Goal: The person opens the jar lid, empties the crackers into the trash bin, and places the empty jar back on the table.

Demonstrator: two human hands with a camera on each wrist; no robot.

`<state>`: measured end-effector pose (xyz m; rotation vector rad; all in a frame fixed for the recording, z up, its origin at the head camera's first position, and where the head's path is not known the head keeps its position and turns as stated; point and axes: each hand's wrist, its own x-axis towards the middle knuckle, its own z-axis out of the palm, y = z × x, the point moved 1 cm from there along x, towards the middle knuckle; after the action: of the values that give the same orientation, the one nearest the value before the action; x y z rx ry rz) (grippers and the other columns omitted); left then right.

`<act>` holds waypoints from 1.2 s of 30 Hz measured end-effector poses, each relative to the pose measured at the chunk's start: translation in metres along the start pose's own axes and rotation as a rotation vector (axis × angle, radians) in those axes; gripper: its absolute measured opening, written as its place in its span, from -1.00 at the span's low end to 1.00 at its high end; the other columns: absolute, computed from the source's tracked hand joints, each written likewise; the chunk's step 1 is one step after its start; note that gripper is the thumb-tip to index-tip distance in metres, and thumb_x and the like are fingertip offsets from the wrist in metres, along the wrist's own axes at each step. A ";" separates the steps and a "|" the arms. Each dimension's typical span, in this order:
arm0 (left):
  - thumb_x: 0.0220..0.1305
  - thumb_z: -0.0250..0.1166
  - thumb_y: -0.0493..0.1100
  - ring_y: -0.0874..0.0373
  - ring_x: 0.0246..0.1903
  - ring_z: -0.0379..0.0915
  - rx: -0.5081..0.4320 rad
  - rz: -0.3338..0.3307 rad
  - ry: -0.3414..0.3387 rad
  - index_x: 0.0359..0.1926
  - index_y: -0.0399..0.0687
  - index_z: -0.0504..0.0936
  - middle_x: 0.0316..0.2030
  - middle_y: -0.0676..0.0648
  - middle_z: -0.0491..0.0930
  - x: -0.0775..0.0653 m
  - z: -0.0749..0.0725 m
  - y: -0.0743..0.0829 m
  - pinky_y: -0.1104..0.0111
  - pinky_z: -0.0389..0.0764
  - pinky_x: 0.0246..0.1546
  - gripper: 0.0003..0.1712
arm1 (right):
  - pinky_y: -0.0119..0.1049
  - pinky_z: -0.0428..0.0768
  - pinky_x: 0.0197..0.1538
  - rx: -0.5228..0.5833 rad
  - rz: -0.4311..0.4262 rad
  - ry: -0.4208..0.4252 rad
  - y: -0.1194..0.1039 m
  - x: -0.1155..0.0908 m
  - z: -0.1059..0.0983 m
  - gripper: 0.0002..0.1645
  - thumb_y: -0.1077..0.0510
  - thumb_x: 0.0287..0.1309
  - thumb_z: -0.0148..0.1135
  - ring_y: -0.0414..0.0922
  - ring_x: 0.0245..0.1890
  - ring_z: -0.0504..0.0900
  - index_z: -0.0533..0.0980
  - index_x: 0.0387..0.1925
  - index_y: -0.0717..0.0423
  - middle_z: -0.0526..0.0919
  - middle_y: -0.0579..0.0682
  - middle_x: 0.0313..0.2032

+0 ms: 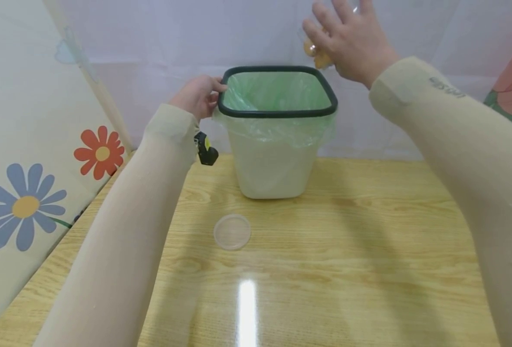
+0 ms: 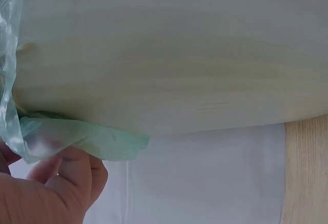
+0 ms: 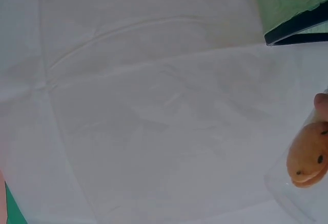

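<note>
A pale waste bin [image 1: 273, 164] with a dark rim and a green plastic liner [image 1: 277, 89] stands upright on the table. My left hand [image 1: 199, 96] grips the bin's rim at its left side; in the left wrist view its curled fingers [image 2: 77, 175] are at the liner's overhanging edge. Above and right of the bin, my right hand [image 1: 351, 41] holds a clear plastic container [image 3: 279, 183], mostly hidden by the hand. Inside it shows an orange, rounded piece [image 3: 307, 155] with small dark spots. A clear round lid [image 1: 232, 232] lies on the table in front of the bin.
The wood-grain table [image 1: 325, 270] reaches back to a white cloth backdrop [image 1: 173, 38]. To the left stands a panel [image 1: 26, 120] printed with flowers. A small black device [image 1: 206, 149] is strapped at my left wrist.
</note>
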<state>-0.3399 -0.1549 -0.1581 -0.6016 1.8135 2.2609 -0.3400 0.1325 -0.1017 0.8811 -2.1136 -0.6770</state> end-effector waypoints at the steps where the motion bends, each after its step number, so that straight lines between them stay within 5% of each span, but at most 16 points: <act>1: 0.45 0.05 -0.32 0.26 -0.12 0.34 0.001 -0.001 0.005 0.33 0.17 0.44 0.20 0.15 0.29 0.000 0.000 0.000 0.52 0.57 -0.13 -0.49 | 0.26 -0.14 0.39 0.003 -0.004 0.010 0.000 0.000 0.000 -0.15 0.45 0.05 0.16 0.23 0.43 -0.04 0.10 0.38 0.17 0.14 0.26 0.36; 21: 0.44 0.08 -0.32 0.25 -0.10 0.35 -0.010 0.000 0.018 0.30 0.17 0.48 0.14 0.12 0.32 0.004 -0.002 0.000 0.49 0.58 -0.16 -0.51 | 0.24 -0.13 0.40 -0.036 -0.040 0.043 0.000 -0.003 0.001 -0.11 0.46 0.02 0.19 0.23 0.42 -0.02 0.08 0.38 0.14 0.15 0.26 0.34; 36: 0.44 0.07 -0.33 0.25 -0.12 0.32 0.000 0.014 0.003 0.33 0.14 0.44 0.19 0.13 0.29 -0.001 0.000 -0.001 0.51 0.57 -0.15 -0.49 | 0.26 -0.26 0.39 -0.050 -0.040 -0.068 -0.002 -0.002 -0.002 -0.05 0.48 0.03 0.20 0.22 0.46 -0.18 0.02 0.42 0.13 0.06 0.27 0.40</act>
<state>-0.3384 -0.1548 -0.1589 -0.5946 1.8243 2.2700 -0.3363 0.1326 -0.1028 0.8862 -2.1345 -0.7881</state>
